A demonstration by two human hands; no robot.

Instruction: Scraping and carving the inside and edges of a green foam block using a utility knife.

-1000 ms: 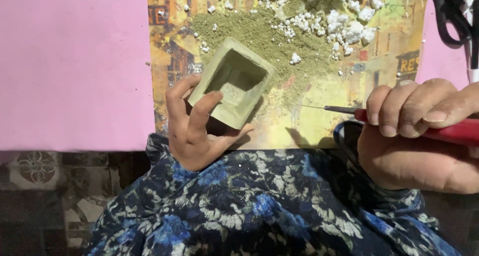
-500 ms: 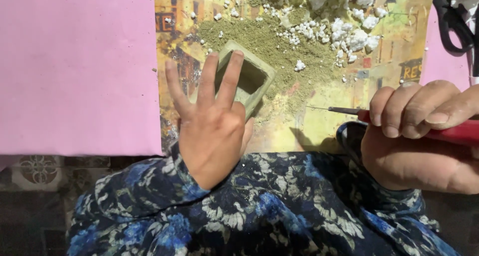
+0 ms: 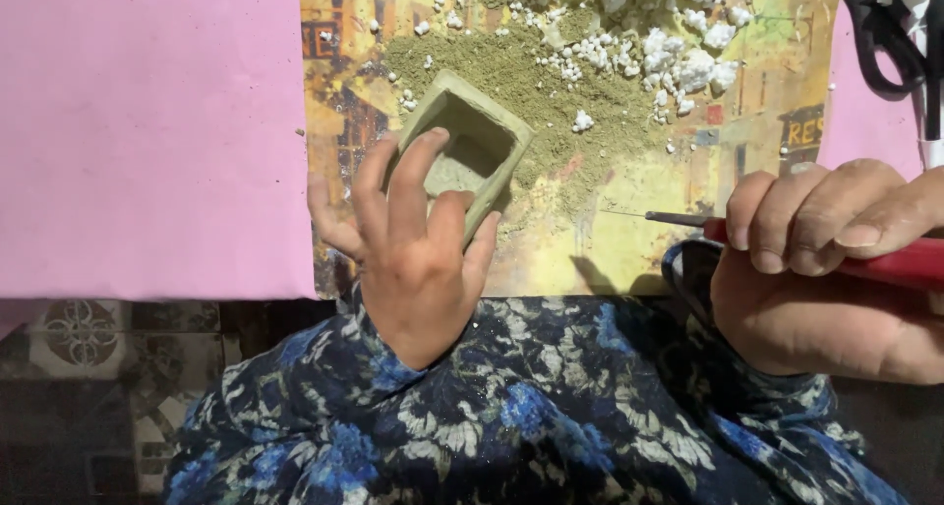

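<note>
While its fingers are curling over the near rim and into the hollow, the left hand (image 3: 413, 259) is gripping a small square green clay box (image 3: 467, 151), which is lying tilted on a yellow printed sheet (image 3: 629, 249). Fingers of the right hand (image 3: 826, 269) are wrapping tightly around a red-handled needle tool (image 3: 767, 235), its thin tip pointing left toward the box, well apart from it. Green powder (image 3: 551, 92) and white crumbs (image 3: 678, 67) are lying beyond the box. Pink paper (image 3: 147, 131) is lying left of the sheet.

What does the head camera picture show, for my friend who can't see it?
A left hand grips a hollowed green block on a dusty printed sheet, while the right hand holds a red-handled pointed tool beside it. Green powder and white crumbs lie behind.
</note>
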